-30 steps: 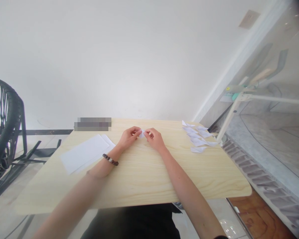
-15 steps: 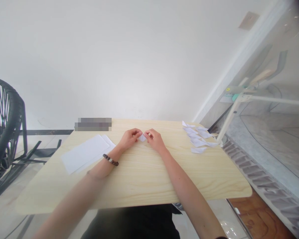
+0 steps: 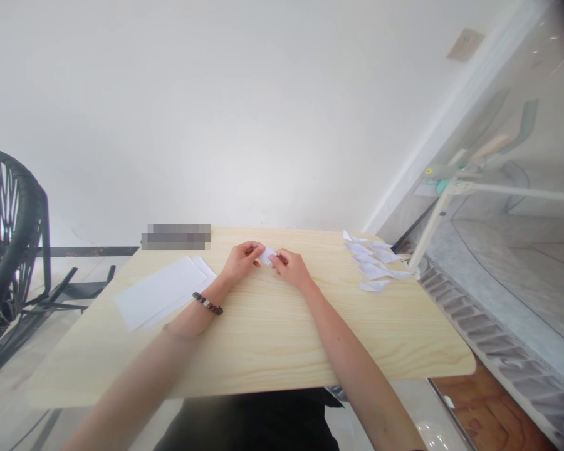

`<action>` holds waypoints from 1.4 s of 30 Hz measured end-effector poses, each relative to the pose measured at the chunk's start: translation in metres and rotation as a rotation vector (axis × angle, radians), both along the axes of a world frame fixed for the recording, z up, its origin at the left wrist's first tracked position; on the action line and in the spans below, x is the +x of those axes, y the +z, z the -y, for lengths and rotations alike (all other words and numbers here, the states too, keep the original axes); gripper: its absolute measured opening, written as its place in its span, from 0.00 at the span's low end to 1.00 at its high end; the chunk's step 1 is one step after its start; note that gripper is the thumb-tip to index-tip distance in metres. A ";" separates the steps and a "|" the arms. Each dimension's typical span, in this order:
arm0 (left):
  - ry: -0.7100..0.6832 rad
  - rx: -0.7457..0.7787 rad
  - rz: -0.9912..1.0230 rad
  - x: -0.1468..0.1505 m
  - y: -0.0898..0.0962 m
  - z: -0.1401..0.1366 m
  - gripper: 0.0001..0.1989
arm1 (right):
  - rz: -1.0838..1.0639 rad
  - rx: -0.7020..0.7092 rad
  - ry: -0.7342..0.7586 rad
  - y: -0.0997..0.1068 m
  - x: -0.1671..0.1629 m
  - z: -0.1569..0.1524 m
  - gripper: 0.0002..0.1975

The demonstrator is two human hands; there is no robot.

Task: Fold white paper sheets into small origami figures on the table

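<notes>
A small piece of folded white paper [image 3: 266, 255] is pinched between both hands above the middle of the table. My left hand [image 3: 242, 262], with a beaded bracelet on its wrist, grips the paper's left side between thumb and fingers. On the right side, the fingertips of my right hand [image 3: 289, 266] close on the same piece. Fingers cover parts of it, so its full shape cannot be made out. Several folded white paper pieces [image 3: 373, 270] with pointed ends lie in overlapping rows to the right. Flat white sheets of paper [image 3: 162, 293] rest left of my left forearm.
The light wooden table [image 3: 263, 351] stands against a white wall. A blurred-out dark object [image 3: 176, 237] sits at its back left corner. Left of the table is a dark woven chair [image 3: 23, 238]. A white metal frame [image 3: 432, 228] stands beyond the right edge.
The folded paper has been turned in my fingers and shows a larger, tilted face. My right fingers have shifted slightly down its edge; both hands still hold it.
</notes>
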State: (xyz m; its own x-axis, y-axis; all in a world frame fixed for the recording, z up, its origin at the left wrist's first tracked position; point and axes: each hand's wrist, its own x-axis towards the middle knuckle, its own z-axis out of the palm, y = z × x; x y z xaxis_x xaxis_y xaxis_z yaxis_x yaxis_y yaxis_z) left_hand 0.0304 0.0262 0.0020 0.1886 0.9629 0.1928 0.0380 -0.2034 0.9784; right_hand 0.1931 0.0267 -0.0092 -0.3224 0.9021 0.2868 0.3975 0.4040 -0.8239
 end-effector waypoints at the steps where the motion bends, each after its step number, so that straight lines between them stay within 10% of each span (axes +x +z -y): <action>1: -0.007 -0.001 -0.005 0.000 0.000 0.000 0.19 | -0.002 0.003 -0.003 0.000 0.000 0.000 0.14; 26: -0.012 -0.027 -0.078 -0.004 0.001 -0.001 0.18 | 0.029 -0.011 0.142 0.001 0.001 0.001 0.13; 42: 0.132 0.094 -0.258 -0.002 0.002 0.001 0.19 | -0.019 0.168 -0.113 0.003 -0.001 -0.002 0.13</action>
State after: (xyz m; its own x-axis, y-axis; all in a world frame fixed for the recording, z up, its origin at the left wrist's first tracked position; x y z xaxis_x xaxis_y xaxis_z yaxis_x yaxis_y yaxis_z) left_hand 0.0283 0.0251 0.0045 0.1171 0.9625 0.2446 0.3147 -0.2695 0.9101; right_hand 0.1918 0.0291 -0.0064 -0.2151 0.8710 0.4417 0.4327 0.4905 -0.7564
